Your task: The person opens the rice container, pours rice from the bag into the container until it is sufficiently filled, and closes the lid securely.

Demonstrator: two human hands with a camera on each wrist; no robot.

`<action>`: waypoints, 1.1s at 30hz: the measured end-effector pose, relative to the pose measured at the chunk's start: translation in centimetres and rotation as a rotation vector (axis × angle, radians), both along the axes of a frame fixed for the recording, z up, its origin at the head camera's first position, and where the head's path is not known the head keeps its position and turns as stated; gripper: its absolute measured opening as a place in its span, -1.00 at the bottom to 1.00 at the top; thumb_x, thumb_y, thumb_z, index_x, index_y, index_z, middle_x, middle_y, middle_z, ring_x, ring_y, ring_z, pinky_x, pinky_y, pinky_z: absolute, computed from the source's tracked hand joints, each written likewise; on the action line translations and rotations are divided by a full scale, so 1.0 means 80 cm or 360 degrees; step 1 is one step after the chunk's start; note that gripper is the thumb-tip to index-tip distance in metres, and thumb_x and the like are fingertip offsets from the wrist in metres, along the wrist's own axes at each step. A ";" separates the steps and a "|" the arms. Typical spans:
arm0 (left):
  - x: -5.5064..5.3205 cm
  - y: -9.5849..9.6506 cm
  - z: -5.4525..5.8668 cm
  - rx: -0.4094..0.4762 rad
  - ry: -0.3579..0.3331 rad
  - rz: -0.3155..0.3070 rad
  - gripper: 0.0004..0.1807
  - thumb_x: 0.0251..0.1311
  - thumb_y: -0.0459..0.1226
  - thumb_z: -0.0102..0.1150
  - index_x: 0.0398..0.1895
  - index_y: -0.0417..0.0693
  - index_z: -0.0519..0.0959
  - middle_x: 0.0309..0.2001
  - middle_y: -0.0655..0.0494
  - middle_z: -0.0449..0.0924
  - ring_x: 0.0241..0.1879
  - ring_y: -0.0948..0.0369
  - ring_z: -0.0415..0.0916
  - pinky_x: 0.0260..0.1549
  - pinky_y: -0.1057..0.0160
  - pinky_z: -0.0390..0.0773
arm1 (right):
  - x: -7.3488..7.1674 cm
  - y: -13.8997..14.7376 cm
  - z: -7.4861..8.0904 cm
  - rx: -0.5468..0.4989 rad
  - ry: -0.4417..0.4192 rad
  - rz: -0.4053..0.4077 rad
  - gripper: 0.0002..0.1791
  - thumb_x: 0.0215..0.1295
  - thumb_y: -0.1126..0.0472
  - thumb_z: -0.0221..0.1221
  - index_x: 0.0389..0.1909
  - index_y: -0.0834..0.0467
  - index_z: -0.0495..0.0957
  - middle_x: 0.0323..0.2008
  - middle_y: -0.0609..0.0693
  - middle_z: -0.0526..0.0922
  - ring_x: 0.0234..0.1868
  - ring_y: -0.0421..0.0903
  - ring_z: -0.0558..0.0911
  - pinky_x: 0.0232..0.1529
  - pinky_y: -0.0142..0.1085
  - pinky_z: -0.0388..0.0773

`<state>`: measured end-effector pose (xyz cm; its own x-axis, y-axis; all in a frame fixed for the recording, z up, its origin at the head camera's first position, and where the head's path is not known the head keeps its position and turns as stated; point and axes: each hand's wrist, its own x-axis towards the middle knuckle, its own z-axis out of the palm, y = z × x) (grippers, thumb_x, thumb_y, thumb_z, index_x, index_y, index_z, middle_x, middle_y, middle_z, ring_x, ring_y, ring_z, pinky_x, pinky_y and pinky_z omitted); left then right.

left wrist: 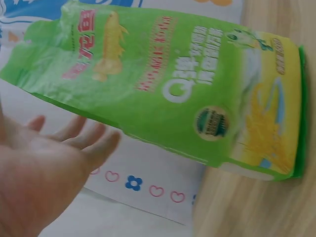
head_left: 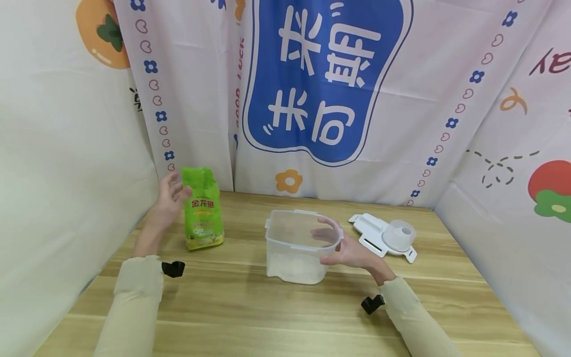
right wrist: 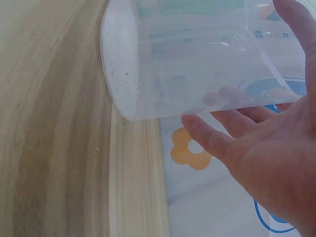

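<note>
A green and yellow rice bag (head_left: 205,218) stands upright at the left of the table. Just beside its left edge is my left hand (head_left: 169,201), fingers spread and relaxed, holding nothing; the left wrist view shows the fingertips close to the bag (left wrist: 148,94), and contact is hard to tell. My right hand (head_left: 352,250) holds the right end of a clear plastic container (head_left: 292,250), thumb on the near side and fingers round the far side. Whitish contents show low in the container. In the right wrist view the fingertips lie along the container's wall (right wrist: 197,74).
A white lid (head_left: 372,230) with a clear cup (head_left: 400,236) on it lies right of the container. The wooden table (head_left: 232,317) is bordered by printed white cloth (head_left: 200,124) at the back and sides. Small black devices sit at both wrists.
</note>
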<state>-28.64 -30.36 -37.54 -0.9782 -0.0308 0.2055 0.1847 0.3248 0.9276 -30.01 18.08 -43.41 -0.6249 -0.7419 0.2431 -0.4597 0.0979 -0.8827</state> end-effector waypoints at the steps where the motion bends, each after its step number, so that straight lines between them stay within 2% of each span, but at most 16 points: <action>1: -0.001 0.000 -0.003 -0.0030 -0.0029 -0.0033 -0.10 0.41 0.20 -0.21 0.54 0.22 -0.48 0.56 -0.31 -0.30 0.52 -0.28 -0.23 0.42 -0.38 -0.12 | 0.000 0.000 0.000 0.0001 0.0001 -0.0002 0.10 0.11 0.37 0.37 0.52 0.06 -0.16 0.34 0.39 0.33 0.34 0.35 0.37 0.28 0.27 0.34; 5: -0.009 0.001 -0.015 -0.0088 -0.0099 -0.0124 -0.05 0.40 0.22 -0.26 0.52 0.14 -0.59 0.51 -0.46 -0.24 0.46 -0.39 -0.10 0.39 -0.41 -0.07 | -0.001 0.000 -0.001 -0.0005 0.0003 0.0003 0.10 0.11 0.37 0.37 0.52 0.07 -0.16 0.34 0.40 0.32 0.33 0.37 0.37 0.29 0.23 0.36; 8: -0.014 0.002 -0.022 -0.0136 -0.0178 -0.0178 -0.03 0.40 0.20 -0.23 0.51 0.10 -0.60 0.49 -0.47 -0.20 0.45 -0.38 -0.08 0.39 -0.41 -0.06 | -0.001 0.000 -0.002 -0.0004 0.0004 0.0003 0.09 0.11 0.38 0.36 0.52 0.08 -0.16 0.34 0.41 0.32 0.33 0.39 0.37 0.30 0.21 0.37; 12: -0.017 0.004 -0.030 -0.0219 -0.0243 -0.0266 -0.06 0.40 0.17 -0.13 0.52 0.03 -0.43 0.45 -0.38 0.01 0.44 -0.31 0.03 0.37 -0.41 0.01 | -0.001 0.001 -0.003 0.0009 0.0012 -0.0007 0.09 0.12 0.38 0.36 0.52 0.09 -0.16 0.34 0.42 0.31 0.33 0.39 0.36 0.30 0.22 0.35; 15: -0.019 0.004 -0.036 -0.0227 -0.0226 -0.0337 -0.15 0.43 0.09 -0.07 0.52 0.01 -0.27 0.38 -0.32 0.21 0.37 -0.27 0.22 0.32 -0.38 0.17 | -0.001 0.001 -0.002 0.0018 0.0012 -0.0016 0.09 0.12 0.37 0.36 0.52 0.08 -0.16 0.34 0.41 0.32 0.33 0.38 0.37 0.31 0.18 0.37; 21: -0.019 -0.003 -0.051 -0.0269 -0.0240 -0.0397 -0.22 0.41 0.06 0.00 0.50 -0.05 -0.07 0.35 -0.30 0.30 0.33 -0.26 0.29 0.31 -0.34 0.24 | 0.001 0.000 0.000 0.0031 -0.0006 -0.0019 0.10 0.12 0.32 0.38 0.52 0.03 -0.16 0.35 0.37 0.32 0.34 0.35 0.37 0.32 0.16 0.38; 28: -0.017 -0.012 -0.063 -0.0328 -0.0344 -0.0437 -0.21 0.19 0.03 0.30 0.39 0.00 0.18 0.29 -0.18 0.43 0.30 -0.16 0.37 0.33 -0.30 0.24 | -0.001 0.001 -0.002 0.0044 0.0013 -0.0008 0.10 0.13 0.33 0.37 0.53 0.04 -0.18 0.36 0.38 0.31 0.35 0.36 0.36 0.30 0.22 0.35; 33: -0.016 -0.017 -0.066 -0.0380 -0.0378 -0.0541 -0.26 0.15 -0.06 0.37 0.33 -0.08 0.28 0.24 -0.18 0.49 0.27 -0.11 0.42 0.34 -0.25 0.26 | 0.000 0.000 -0.001 0.0032 0.0023 -0.0013 0.08 0.13 0.35 0.36 0.52 0.06 -0.16 0.36 0.37 0.31 0.38 0.34 0.33 0.26 0.30 0.33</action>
